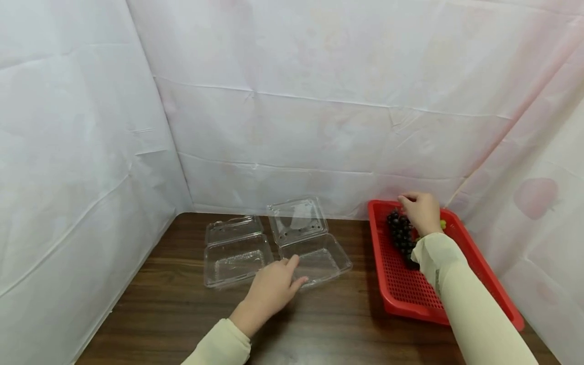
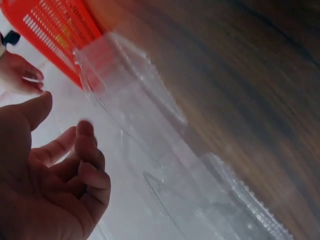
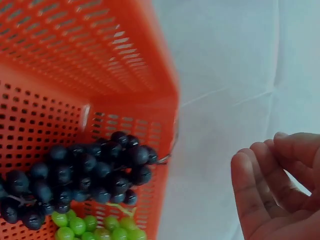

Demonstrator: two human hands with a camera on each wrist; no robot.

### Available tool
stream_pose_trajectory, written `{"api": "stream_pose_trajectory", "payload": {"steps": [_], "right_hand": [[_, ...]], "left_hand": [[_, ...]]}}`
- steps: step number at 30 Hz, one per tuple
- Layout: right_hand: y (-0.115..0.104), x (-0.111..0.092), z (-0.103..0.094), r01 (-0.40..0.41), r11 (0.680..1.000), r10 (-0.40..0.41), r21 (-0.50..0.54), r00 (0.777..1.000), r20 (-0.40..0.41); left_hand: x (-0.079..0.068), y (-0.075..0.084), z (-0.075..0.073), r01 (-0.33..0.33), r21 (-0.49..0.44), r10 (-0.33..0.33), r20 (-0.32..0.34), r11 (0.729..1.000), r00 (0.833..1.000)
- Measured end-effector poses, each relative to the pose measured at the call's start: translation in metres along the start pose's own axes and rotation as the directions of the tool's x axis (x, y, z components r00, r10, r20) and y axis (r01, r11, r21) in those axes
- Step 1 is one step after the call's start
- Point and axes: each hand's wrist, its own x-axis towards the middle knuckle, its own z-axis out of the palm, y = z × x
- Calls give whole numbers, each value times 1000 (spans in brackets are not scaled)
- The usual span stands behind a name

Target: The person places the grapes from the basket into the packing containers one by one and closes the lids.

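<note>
My left hand (image 1: 272, 288) is over the near edge of an open clear plastic clamshell box (image 1: 326, 261). Its fingers are loosely bent with nothing between them, as the left wrist view shows. On the right, my right hand (image 1: 422, 213) hovers above the far end of a red plastic basket (image 1: 377, 248), thumb close to the fingertips and holding nothing. Inside the basket lies a bunch of dark grapes (image 3: 100, 172), its stem end at the basket wall. Beside it are green grapes (image 3: 77, 226), mostly hidden by my right hand in the head view.
Another open clear clamshell box (image 1: 239, 261) stands to the left of the first, both with lids folded back toward the wall. A brown wooden table (image 1: 182, 314) carries everything. Pale sheets (image 1: 292, 132) hang behind and at both sides.
</note>
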Motion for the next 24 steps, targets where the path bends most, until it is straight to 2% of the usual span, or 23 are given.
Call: {"api": "stream_pose_trajectory", "payload": {"steps": [8, 16, 21, 24], "right_hand": [[24, 11, 5, -63, 998, 63, 27, 998, 2], [53, 13, 22, -234, 972, 234, -3, 972, -3], [66, 17, 34, -235, 971, 236, -44, 972, 4], [72, 15, 42, -236, 970, 238, -62, 971, 15]], "left_hand": [[-8, 3, 9, -21, -30, 20, -11, 999, 1000], [-16, 1, 11, -20, -69, 19, -12, 997, 1000], [-21, -2, 6, 8, -36, -9, -16, 999, 1000], [-27, -2, 5, 42, -48, -42, -5, 998, 999]]}}
